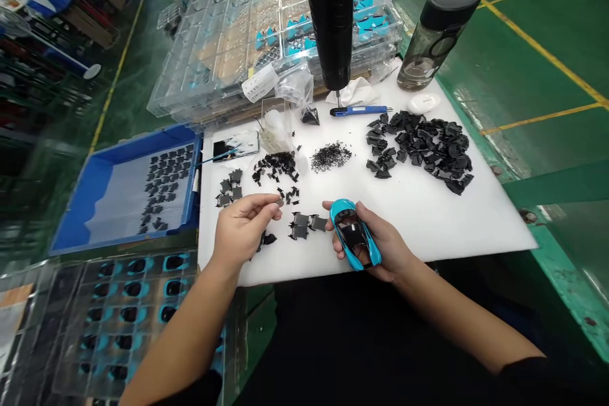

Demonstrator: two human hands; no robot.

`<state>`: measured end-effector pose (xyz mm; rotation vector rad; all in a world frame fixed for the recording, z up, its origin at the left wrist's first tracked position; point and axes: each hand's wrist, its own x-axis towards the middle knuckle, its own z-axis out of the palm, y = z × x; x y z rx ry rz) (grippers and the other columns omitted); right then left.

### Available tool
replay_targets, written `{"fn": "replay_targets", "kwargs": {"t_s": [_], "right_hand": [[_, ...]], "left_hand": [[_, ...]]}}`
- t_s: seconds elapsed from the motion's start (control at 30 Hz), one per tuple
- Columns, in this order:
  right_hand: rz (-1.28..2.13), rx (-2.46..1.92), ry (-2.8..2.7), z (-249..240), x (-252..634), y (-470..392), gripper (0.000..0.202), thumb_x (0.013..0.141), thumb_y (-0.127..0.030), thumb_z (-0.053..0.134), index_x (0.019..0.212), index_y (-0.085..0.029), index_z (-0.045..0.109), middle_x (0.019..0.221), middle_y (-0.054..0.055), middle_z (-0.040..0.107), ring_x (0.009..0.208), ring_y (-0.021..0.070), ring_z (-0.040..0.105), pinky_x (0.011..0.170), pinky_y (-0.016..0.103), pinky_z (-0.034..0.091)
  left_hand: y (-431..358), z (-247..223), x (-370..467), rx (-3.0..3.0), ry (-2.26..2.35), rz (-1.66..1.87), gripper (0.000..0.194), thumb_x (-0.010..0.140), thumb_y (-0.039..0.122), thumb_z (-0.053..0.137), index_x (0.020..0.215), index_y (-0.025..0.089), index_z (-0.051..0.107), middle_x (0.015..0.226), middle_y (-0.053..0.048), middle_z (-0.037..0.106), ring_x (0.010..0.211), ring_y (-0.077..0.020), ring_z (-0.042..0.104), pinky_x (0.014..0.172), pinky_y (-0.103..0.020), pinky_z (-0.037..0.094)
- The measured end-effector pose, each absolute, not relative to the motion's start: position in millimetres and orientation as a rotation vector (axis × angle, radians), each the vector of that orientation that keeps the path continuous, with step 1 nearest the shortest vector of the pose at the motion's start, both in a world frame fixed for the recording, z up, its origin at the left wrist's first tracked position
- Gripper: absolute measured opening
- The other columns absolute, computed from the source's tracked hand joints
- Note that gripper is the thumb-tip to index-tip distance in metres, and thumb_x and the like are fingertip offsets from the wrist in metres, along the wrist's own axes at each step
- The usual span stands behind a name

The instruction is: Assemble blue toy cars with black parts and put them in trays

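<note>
1. Head view: the right hand (392, 244) holds a glossy turquoise toy car body with a dark cabin (354, 235), its fingers wrapped around the sides, above the front edge of the white rectangular tabletop (404, 222).
2. The left hand (238, 228) has thumb and forefinger pinched close together; whether they grip a small piece, I cannot tell.
3. Flat dark-grey plastic pieces (299, 229) lie between the hands.
4. Behind them sits a loose pile of tiny black screws (332, 157).
5. Curved black plastic parts (438, 146) are heaped farther right.

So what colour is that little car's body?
The car body is turquoise; the head view shows it.
</note>
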<state>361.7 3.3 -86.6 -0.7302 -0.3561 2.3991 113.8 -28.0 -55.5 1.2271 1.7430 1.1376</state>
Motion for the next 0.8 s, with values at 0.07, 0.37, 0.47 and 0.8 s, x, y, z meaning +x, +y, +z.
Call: {"fn": "replay_targets", "kwargs": {"t_s": [0.07,0.37,0.47,0.8], "right_hand": [[2.393,-0.737,-0.375,-87.2,360.6,2.5,0.048,0.094,-0.053,0.058,0.123,-0.016,0.068,0.105,0.012,0.071,0.066,0.0169,0.067,0.059,0.029,0.058],[2.379,-0.734,-0.489,-89.1,358.2,-0.4,0.046,0.092,-0.056,0.061,0.114,-0.017,0.068,0.089,0.007,0.073,0.062,0.0173,0.069,0.058,0.028,0.057],[2.383,-0.747,-0.548,-88.7,358.1,-1.0,0.048,0.091,-0.060,0.060,0.105,-0.016,0.069,0.069,0.005,0.070,0.058,0.0180,0.067,0.058,0.028,0.055],[2.417,-0.758,-0.583,-88.7,357.9,-1.1,0.053,0.087,-0.066,0.061,0.107,-0.017,0.066,0.067,0.003,0.070,0.059,0.0189,0.066,0.064,0.033,0.057]], "left_hand": [[-32.8,-56.7,119.4,1.371,1.727,1.167,0.015,0.085,0.030,0.074,0.095,0.019,0.076,0.079,-0.003,0.075,0.075,-0.0159,0.072,0.070,-0.026,0.060],[-20.0,-47.0,156.4,2.469,1.276,1.055,0.025,0.086,0.008,0.068,0.108,0.020,0.067,0.100,-0.005,0.078,0.093,-0.0168,0.075,0.082,-0.027,0.061],[-11.2,-44.3,166.9,2.692,1.155,0.974,0.022,0.088,0.010,0.067,0.109,0.017,0.065,0.102,-0.008,0.077,0.095,-0.0186,0.074,0.082,-0.031,0.061],[-9.0,-50.4,170.1,2.760,1.092,0.891,0.028,0.083,0.004,0.070,0.109,0.011,0.064,0.101,-0.013,0.075,0.092,-0.0223,0.070,0.083,-0.037,0.060]]}}
